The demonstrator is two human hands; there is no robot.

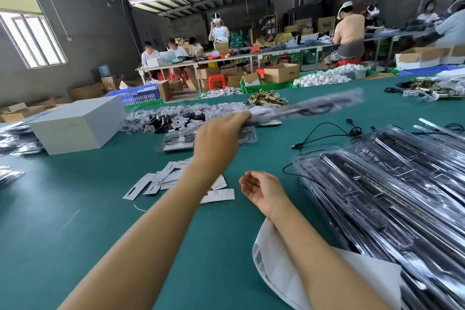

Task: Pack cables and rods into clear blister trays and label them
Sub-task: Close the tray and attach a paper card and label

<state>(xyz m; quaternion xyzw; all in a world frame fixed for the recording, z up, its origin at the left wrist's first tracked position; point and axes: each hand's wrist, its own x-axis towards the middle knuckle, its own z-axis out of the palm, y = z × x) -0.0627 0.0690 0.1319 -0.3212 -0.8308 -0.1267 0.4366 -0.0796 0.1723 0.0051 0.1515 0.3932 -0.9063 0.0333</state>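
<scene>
The packed blister tray point(309, 107) is held clear of the green table point(75, 209), at about 1 o'clock from the frame's centre, its long axis running up toward 2 o'clock. It is blurred; a dark coiled cable shows inside, and whether a label is on it cannot be told. The left hand point(219, 141) grips its near end, fingers closed around the edge, arm stretched forward. In my judgement, a grip at one end suits swinging a finished unit out toward the far side of the bench.

Directly beneath the tray, at 12 o'clock, another clear blister tray point(176, 141) lies flat, which suggests a drop zone for finished packs.

The right hand point(261, 191) hovers palm up just right of centre, fingers loosely curled and holding nothing, probably free to fetch the next item.

At 3 to 5 o'clock, a deep stack of rod-filled trays point(390, 196) sits within the right hand's reach. A loose black cable point(324, 128) lies at 2 o'clock behind it. White label cards point(161, 181) are scattered at 9 o'clock of the right hand, close to the working spot. A white sheet with a barcode point(279, 267) lies under the right forearm. A white box point(75, 126) stands at 10 o'clock, well apart.
</scene>
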